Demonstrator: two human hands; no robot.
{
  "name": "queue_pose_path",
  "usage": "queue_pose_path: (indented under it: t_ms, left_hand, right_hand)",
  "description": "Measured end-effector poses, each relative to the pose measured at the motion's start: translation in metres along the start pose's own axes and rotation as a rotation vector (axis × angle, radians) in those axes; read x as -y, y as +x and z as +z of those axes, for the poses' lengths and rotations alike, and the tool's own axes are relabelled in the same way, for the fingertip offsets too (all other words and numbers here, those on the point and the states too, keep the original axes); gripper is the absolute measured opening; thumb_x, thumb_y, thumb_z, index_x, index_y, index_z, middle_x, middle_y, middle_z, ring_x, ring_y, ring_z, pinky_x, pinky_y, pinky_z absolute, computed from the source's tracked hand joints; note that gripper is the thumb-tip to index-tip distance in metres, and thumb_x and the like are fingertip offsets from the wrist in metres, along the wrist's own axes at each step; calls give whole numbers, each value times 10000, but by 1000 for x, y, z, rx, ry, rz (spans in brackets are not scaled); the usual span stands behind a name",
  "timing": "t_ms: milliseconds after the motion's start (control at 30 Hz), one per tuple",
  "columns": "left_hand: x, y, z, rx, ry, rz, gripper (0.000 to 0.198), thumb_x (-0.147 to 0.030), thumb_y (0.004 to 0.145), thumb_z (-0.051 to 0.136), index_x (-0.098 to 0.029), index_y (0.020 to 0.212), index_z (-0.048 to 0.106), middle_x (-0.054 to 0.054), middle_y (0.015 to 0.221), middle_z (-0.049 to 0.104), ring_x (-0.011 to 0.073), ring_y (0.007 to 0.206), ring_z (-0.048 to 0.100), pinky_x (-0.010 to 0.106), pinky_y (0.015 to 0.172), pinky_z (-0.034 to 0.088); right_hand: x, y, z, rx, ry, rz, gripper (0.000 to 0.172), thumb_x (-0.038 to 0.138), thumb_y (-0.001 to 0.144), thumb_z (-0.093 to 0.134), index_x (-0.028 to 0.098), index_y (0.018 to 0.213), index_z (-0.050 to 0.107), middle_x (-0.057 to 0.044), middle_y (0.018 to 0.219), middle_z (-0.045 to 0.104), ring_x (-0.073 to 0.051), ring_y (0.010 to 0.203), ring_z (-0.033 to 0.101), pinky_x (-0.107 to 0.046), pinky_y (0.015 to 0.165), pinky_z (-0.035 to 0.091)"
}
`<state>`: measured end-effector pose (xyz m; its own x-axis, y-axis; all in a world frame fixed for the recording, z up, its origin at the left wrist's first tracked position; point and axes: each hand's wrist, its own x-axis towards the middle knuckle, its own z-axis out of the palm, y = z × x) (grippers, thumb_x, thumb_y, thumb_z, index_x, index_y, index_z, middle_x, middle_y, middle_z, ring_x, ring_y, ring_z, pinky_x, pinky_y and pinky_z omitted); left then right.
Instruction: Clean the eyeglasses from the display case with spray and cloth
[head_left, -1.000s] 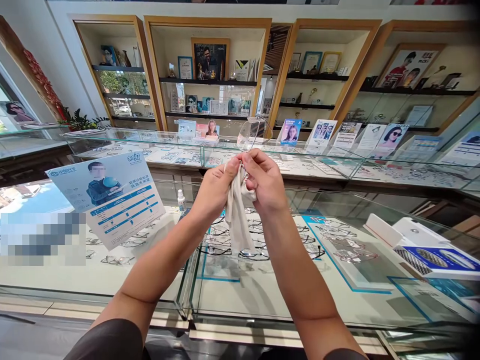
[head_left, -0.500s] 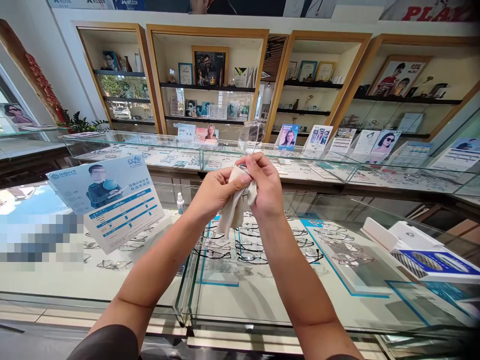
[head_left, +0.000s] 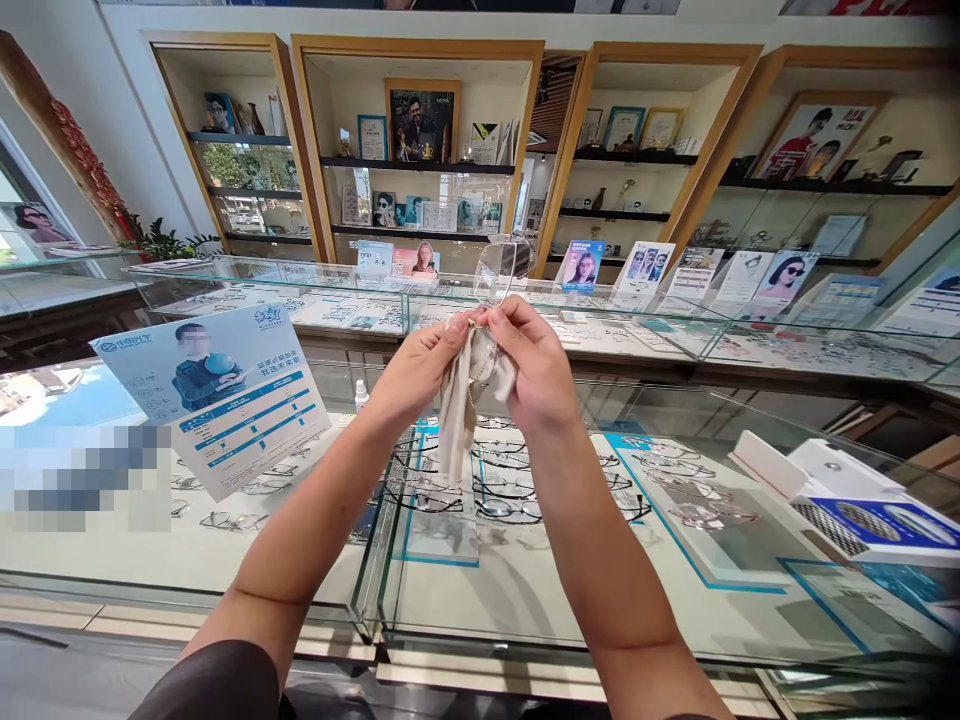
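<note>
Both hands are raised in front of me above the glass display counter, fingertips close together. My left hand (head_left: 421,372) is closed in a pinch on a pale cleaning cloth (head_left: 454,425), which hangs down in folds between the hands. My right hand (head_left: 546,368) is closed at the base of a pair of thin-framed eyeglasses (head_left: 498,272); part of the cloth is bunched against this hand. The clear lenses stand up above my fingertips. Cloth and fingers hide the lower part of the eyeglasses.
Rows of spectacle frames (head_left: 510,511) lie inside the glass counter below my hands. A tilted printed sign (head_left: 247,400) stands at left, beside a small white bottle (head_left: 361,393). At right sits an opened white-and-blue box (head_left: 874,522). Further glass cases and shelves stand behind.
The cloth has shifted and now hangs more spread out below my fingers. The eyeglasses have turned slightly, and my left fingertips have moved up beside the right ones.
</note>
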<state>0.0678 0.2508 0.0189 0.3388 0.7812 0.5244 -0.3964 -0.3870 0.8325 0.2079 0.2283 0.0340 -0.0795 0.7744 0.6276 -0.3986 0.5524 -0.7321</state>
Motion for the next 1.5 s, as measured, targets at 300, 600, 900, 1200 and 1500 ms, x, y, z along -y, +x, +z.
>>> queue_pose_path:
  t_ms: [300,600,900,1200,1500]
  left_hand:
    - [-7,4,-18,-229,78,70,568,-743,934,677,-205,753,662,0,610,602,102,557,544,249,496,374]
    - [-17,3,-17,-193,7,15,514,-698,938,709,-188,889,745,-12,611,612,94,541,573,234,519,439]
    - [-20,3,-23,-121,-80,-44,395,-503,760,951,-174,847,751,11,738,716,109,618,653,249,611,535]
    - [-7,3,-7,-188,-90,69,439,-473,695,992,-174,813,693,-20,698,685,74,583,591,221,577,472]
    - [-7,7,-8,-363,-220,59,557,-526,724,969,-224,957,563,-39,767,710,79,568,595,235,524,426]
  right_hand:
    - [9,-2,-9,125,-265,112,226,439,911,755,265,792,674,-39,952,666,-238,1088,610,-403,992,484]
    - [-4,0,-5,202,-245,243,225,446,846,805,259,776,701,-8,889,690,-201,947,600,-376,979,460]
    - [-3,2,-9,195,-178,251,286,481,811,855,252,747,696,-3,838,661,-192,844,560,-358,869,456]
    - [-7,5,-13,238,-216,228,309,502,836,843,243,741,704,1,841,659,-191,891,568,-359,920,438]
    - [-13,1,0,249,-213,253,291,484,844,827,249,734,694,-5,813,658,-188,819,549,-366,849,453]
